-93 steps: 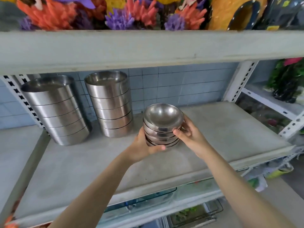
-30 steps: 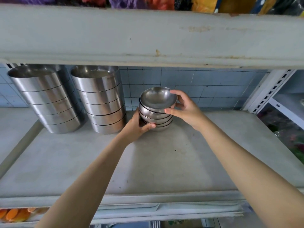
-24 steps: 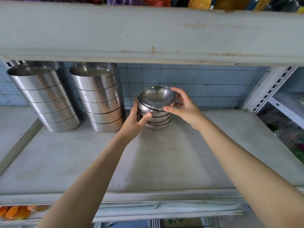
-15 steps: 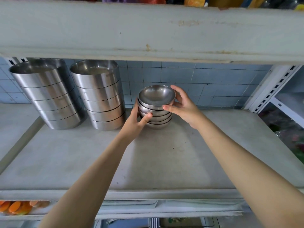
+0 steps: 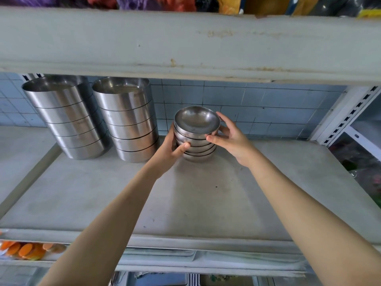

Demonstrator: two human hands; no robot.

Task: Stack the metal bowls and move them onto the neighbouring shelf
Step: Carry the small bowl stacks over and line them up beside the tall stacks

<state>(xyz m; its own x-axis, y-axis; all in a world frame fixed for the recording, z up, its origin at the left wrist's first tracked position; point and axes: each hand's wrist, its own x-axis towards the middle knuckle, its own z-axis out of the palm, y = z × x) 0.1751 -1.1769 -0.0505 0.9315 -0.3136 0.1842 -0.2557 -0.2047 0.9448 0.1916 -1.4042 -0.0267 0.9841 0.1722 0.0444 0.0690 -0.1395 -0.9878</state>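
A long grey shelf [image 5: 206,203] fills most of the view, with another board close overhead and a blue tiled wall behind it. At its far left stand two tall stacks of straight-sided steel containers [image 5: 99,118], side by side and touching or nearly so. Just to their right, toward the far middle of the shelf, sits the stack of metal bowls [image 5: 196,137], several small round bowls nested one inside another, the lowest one looking to rest on the shelf surface. The left hand [image 5: 168,150] wraps the stack's left side, thumb pressed on the near face and fingers curled round the far side out of sight. The right hand [image 5: 231,139] closes on the right side near the top, thumb on the near rim area and fingers spread behind. Both hands thus grip the stack. The stacking looks done, since no loose bowls lie in view. Whether this board is the neighbouring shelf or the starting one cannot be told; if it is the goal, only letting go remains.
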